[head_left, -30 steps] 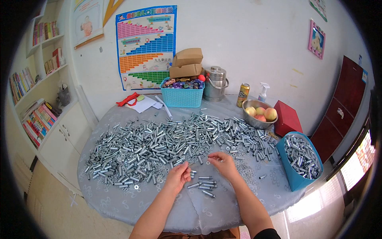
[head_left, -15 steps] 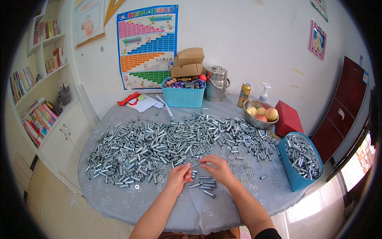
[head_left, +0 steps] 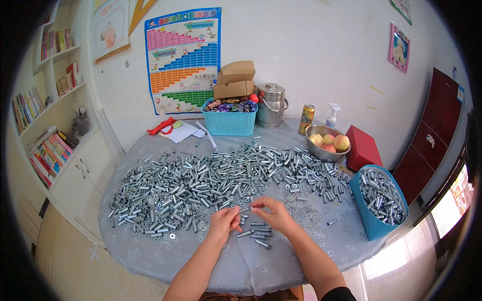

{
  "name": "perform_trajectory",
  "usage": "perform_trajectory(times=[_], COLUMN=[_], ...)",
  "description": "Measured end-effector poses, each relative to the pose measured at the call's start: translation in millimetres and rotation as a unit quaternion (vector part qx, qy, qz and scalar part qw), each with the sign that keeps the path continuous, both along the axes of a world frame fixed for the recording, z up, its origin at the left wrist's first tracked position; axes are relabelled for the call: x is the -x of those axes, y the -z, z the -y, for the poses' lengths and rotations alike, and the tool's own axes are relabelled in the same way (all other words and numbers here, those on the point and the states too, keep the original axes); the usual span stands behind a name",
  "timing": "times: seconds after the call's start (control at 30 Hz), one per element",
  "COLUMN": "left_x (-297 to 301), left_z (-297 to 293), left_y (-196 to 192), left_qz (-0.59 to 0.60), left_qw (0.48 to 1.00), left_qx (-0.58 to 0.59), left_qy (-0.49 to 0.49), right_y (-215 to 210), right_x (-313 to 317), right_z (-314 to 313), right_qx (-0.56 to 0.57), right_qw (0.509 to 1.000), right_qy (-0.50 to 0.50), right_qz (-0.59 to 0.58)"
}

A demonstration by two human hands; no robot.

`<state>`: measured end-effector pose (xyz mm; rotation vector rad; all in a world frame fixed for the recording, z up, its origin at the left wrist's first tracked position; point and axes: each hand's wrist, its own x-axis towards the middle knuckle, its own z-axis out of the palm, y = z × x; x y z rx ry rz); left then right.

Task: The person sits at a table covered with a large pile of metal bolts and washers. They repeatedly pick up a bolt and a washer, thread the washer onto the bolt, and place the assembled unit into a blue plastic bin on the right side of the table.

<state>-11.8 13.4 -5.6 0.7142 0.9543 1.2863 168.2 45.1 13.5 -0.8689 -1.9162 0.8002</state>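
My left hand (head_left: 224, 222) is closed in a pinch over the near middle of the table, on a thin metal bolt (head_left: 244, 209) that points toward the other hand. Facing it, my right hand (head_left: 274, 214) is pinched at the bolt's far end; whatever small piece its fingertips hold is too small to make out. Just below the hands lies a small group of sleeved bolts (head_left: 262, 234). Beyond them spreads a wide heap of silver metal sleeves and bolts (head_left: 201, 180), with flat washers (head_left: 306, 213) scattered along its near right side.
A blue bin (head_left: 369, 228) full of metal sleeves stands at the table's right edge, with a single sleeve (head_left: 332, 222) beside it. Farther back are a bowl of fruit (head_left: 321, 153), a red box (head_left: 364, 148), a can (head_left: 307, 119), a steel pot (head_left: 271, 105) and a turquoise basket (head_left: 229, 124).
The two hands stay nearly in place, with a slight shift of the fingers around the bolt. The whole view has moved a little; the heap and the sleeved bolts look the same.
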Motion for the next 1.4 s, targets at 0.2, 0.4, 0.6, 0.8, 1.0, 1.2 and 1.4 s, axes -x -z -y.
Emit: perform_trajectory(times=[0.2,0.4,0.6,0.8,1.0,1.2,1.4], left_x=[-8.3,1.1,-1.4,-2.1,-0.2,-0.4,-7.1], left_z=[3.9,-4.1,-2.8,-0.6,-2.5,-3.3,-2.2], left_y=[-6.1,6.1,3.4,-1.2,2.8,3.4,11.1], left_qz=[-0.048,0.0,-0.006,-0.012,-0.009,-0.035,-0.081], left_qw=[0.998,0.998,0.998,0.998,0.998,0.997,0.993], left_qx=[-0.042,-0.014,-0.021,-0.009,-0.021,-0.046,-0.08], left_qy=[-0.003,-0.059,-0.051,-0.057,-0.05,-0.051,0.012], right_y=[1.0,-1.3,-1.3,-2.5,1.4,5.5,10.9], right_x=[-2.1,-3.6,1.7,2.2,3.6,-1.2,8.3], right_z=[-1.1,0.5,2.4,2.2,1.4,-2.8,1.7], right_qx=[0.2,0.218,0.136,0.153,0.146,0.175,0.128], right_qw=[0.974,0.973,0.99,0.987,0.988,0.984,0.991], right_qy=[0.073,-0.021,-0.034,-0.015,0.016,0.015,-0.024], right_qz=[0.084,0.067,-0.033,-0.042,-0.057,-0.024,-0.023])
